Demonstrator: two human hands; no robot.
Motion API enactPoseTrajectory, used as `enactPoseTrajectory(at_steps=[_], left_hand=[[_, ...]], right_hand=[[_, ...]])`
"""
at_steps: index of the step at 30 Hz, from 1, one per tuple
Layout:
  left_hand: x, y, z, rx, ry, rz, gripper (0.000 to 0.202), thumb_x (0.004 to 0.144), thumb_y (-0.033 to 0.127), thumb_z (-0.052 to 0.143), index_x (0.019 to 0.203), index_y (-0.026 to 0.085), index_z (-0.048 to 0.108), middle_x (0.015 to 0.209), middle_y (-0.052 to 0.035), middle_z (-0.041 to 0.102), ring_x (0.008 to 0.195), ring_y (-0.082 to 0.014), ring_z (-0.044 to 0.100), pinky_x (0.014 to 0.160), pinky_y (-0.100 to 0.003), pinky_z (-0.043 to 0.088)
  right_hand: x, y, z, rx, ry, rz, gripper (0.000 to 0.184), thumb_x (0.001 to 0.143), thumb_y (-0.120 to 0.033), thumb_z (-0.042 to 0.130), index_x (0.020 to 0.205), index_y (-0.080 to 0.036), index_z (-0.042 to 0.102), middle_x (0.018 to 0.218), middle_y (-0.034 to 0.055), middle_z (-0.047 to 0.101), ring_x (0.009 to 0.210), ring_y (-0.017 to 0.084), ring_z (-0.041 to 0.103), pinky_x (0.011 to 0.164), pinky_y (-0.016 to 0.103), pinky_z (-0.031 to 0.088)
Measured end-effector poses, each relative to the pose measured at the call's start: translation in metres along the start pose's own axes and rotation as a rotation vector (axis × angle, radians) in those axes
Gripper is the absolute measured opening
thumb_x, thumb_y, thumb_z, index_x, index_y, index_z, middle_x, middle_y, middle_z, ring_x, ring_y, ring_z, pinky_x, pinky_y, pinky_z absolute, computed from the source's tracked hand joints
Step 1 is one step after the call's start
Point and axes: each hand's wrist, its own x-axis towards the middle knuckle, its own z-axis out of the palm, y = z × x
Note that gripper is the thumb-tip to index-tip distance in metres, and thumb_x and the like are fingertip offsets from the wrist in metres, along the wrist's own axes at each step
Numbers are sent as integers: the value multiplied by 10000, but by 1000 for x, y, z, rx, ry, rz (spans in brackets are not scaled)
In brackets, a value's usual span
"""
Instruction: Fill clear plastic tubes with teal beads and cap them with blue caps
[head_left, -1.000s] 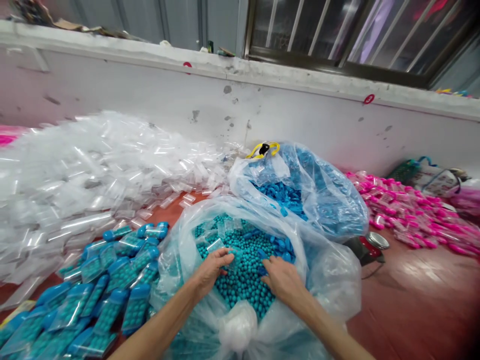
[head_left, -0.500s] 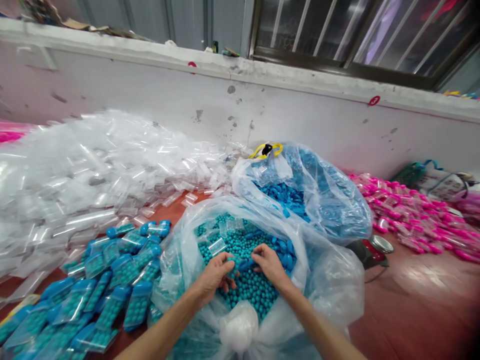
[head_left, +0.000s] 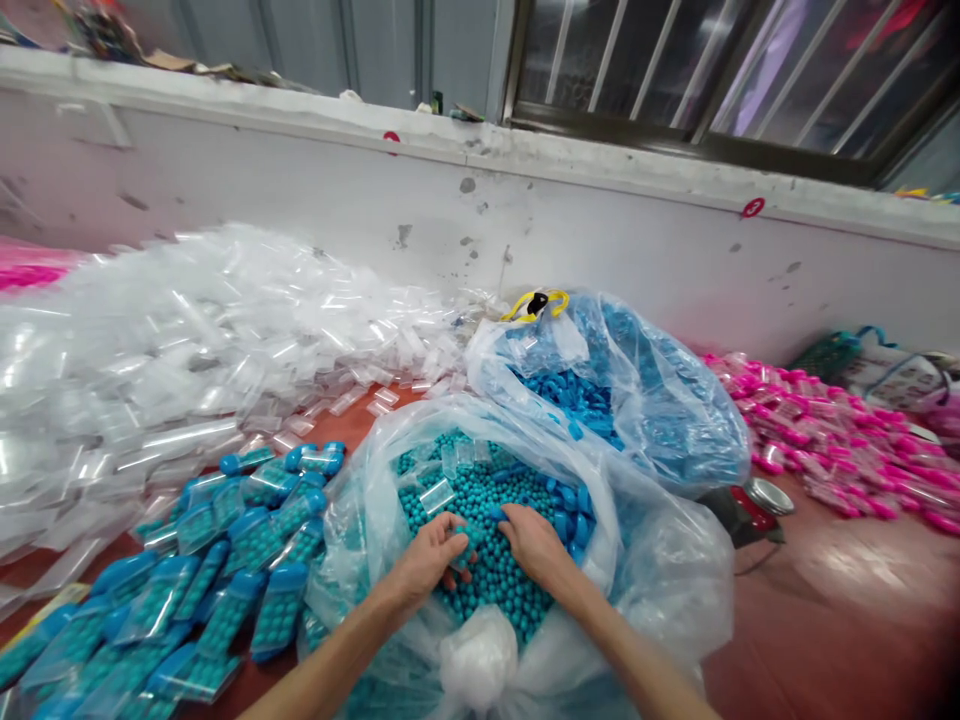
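Both my hands are inside a large clear plastic bag (head_left: 660, 590) full of small teal balls (head_left: 495, 590). My left hand (head_left: 427, 555) has its fingers curled round a small clear container (head_left: 466, 540) with teal balls in it. My right hand (head_left: 536, 540) pinches at the same container from the right, fingers closed near a blue cap. Blue caps (head_left: 566, 500) and empty clear containers (head_left: 437, 495) lie on top of the balls.
A second bag of blue caps (head_left: 637, 400) stands behind. Filled teal containers with blue caps (head_left: 210, 580) lie to the left, a big heap of empty clear containers (head_left: 187, 340) beyond them, pink filled ones (head_left: 832, 440) to the right. A white wall runs behind.
My right hand moved left from the caps to meet my left hand over the balls. The two hands now work together on one small container.
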Motion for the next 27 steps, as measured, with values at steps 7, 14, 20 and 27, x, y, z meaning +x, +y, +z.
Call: enactPoseTrajectory(at_steps=[7, 14, 20, 27], left_hand=[[-1, 1, 6, 77, -50, 115, 374, 693, 476, 536, 903, 189, 423, 670, 51, 489, 463, -69, 502, 348, -154, 342], [-6, 3, 4, 46, -179, 141, 351, 707, 443, 561, 920, 196, 433, 760, 36, 465, 485, -54, 480, 353, -146, 370], [-6, -3, 6, 131, -198, 167, 289, 754, 404, 538, 936, 187, 479, 665, 52, 461, 440, -38, 445, 359, -128, 341], [-11, -1, 3, 96, -176, 159, 459, 765, 383, 535, 1176, 217, 414, 713, 31, 497, 445, -57, 473, 368, -155, 361]], right_hand=[[-5, -12, -19, 922, -407, 126, 521, 809, -426, 442, 1257, -163, 409, 500, -67, 491, 329, 58, 320, 344, 183, 234], [-5, -3, -24, 1248, -637, 195, 620, 773, -404, 528, 1313, -176, 325, 388, -140, 344, 292, 36, 192, 330, 152, 280], [-2, 0, -25, 1293, -671, 204, 637, 782, -363, 527, 1330, -132, 299, 354, -146, 327, 286, 41, 192, 331, 153, 337], [-6, 2, -23, 1302, -719, 157, 613, 778, -405, 555, 1307, -172, 355, 370, -138, 347, 292, 33, 187, 364, 168, 407]])
